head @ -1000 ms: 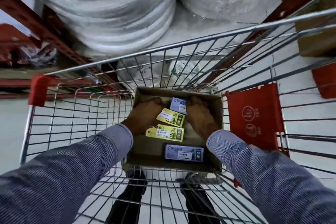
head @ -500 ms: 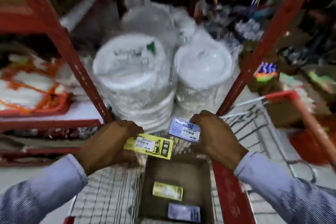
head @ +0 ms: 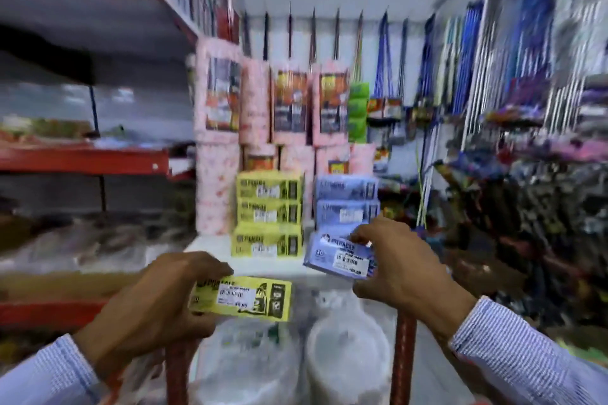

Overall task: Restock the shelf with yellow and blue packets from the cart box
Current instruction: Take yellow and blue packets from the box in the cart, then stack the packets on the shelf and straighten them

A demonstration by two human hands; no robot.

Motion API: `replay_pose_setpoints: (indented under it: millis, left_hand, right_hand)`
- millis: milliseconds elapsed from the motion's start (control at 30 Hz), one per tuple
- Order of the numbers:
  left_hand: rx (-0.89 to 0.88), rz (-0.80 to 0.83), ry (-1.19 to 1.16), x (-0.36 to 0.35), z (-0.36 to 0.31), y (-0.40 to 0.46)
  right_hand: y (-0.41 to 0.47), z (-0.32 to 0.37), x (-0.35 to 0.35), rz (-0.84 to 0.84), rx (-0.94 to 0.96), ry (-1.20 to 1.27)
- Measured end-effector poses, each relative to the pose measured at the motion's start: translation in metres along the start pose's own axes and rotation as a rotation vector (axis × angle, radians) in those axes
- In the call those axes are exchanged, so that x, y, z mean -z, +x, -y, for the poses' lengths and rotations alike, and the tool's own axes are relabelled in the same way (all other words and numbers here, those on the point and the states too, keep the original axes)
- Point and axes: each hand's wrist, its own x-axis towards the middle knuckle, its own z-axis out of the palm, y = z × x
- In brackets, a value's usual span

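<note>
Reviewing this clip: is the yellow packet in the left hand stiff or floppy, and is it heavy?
Probably fairly stiff: the yellow packet juts out flat from the left hand, gripped at one end, without visible drooping. Likely light, since that end grip alone carries it. The stacked yellow packets keep boxy edges, suggesting they hold shape.

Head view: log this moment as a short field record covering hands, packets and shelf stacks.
left hand: grip shut on yellow packet, held level below the shelf
right hand: grip shut on blue packet, raised in front of the blue stack
yellow stack: three packets on the white shelf
blue stack: right of the yellow stack, count partly hidden
behind stacks: pink wrapped packs
image: motion-blurred
</note>
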Motion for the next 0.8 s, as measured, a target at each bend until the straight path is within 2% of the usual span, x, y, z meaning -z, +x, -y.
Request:
replay_pose_setpoints:
  millis: [67, 233, 500, 800]
  left_hand:
    - [-0.007, -0.078, -0.057, 0.015, 0.002, 0.02]
    - [0.031, -0.13, -0.035, 0.017, 0.009, 0.072]
    - [0.099, -0.094, 0.0, -0.017, 0.016, 0.126]
    - [0.167, -0.035, -0.01, -0.031, 0.031, 0.14]
  right_hand:
    - [0.017, -0.005, 0.017, -0.066, 0.004, -0.009]
    - [0.053, -0.017, 0.022, -0.117, 0.006, -0.06]
    - [0.084, -0.033, -0.012, -0.034, 0.009, -0.134]
    - [0.095, -0.04, -0.035, -0.082, 0.014, -0.159]
